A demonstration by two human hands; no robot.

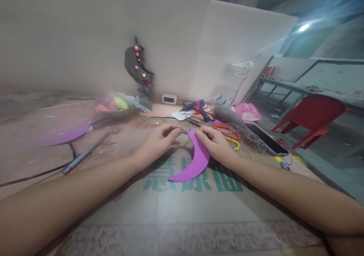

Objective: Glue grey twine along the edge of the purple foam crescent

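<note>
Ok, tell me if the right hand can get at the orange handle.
Probably yes: the orange handle lies exposed just beyond the right hand, though that hand holds the purple crescent.

The purple paper crescent [201, 158] looks matt and smooth, the long grey yarn bundle [231, 116] rough and fibrous, the red plastic chair [318, 113] smooth.

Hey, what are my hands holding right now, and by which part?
The right hand grips the purple crescent near its upper tip; the left hand pinches what looks like grey yarn beside that tip.
</note>
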